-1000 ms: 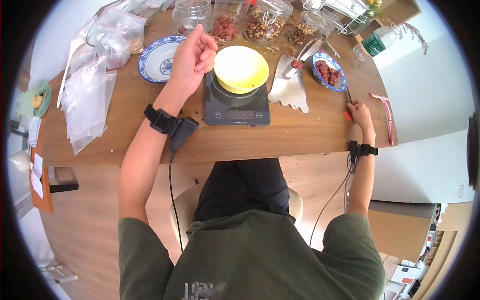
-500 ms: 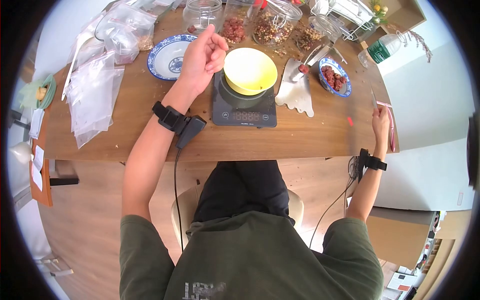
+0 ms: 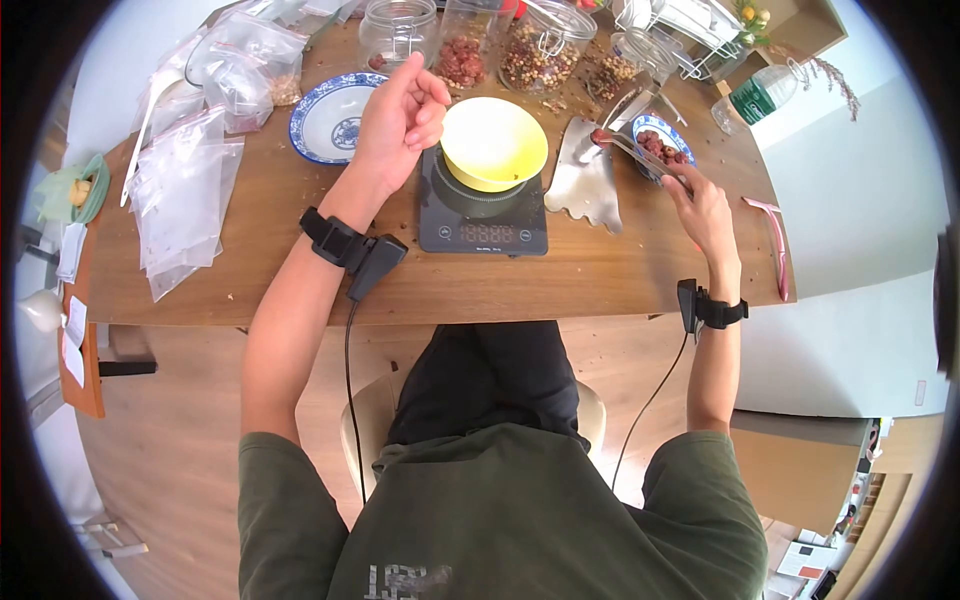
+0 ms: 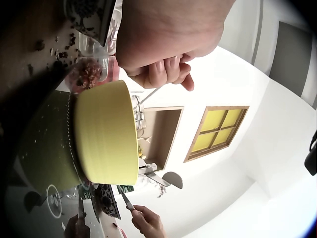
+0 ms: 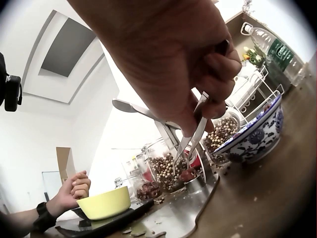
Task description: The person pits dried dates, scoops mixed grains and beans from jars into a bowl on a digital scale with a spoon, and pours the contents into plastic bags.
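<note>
The right hand (image 3: 706,212) grips metal tweezers (image 3: 640,155), whose tips are at a dark red dried fruit (image 3: 600,137) on a small metal cup of the steel stand (image 3: 584,190). In the right wrist view the tweezer tips reach the fruit (image 5: 189,174). Beside that hand is a blue-and-white bowl (image 5: 255,136) of red fruits. The left hand (image 3: 398,120) is raised left of a yellow bowl (image 3: 494,145), fingers loosely curled and holding nothing. That bowl stands on a black scale (image 3: 482,226); the left wrist view shows its side (image 4: 106,134).
A blue-rimmed plate (image 3: 318,125) lies behind the left forearm. Plastic bags (image 3: 185,200) cover the table's left side. Glass jars (image 3: 540,50) line the back, near a white rack (image 3: 690,25) and a bottle (image 3: 755,100). A pink tool (image 3: 778,250) lies at the right edge.
The right hand, holding the tweezers, has moved from the table's right edge inward and back to the fruit on the stand. The left hand has stayed nearly still.
</note>
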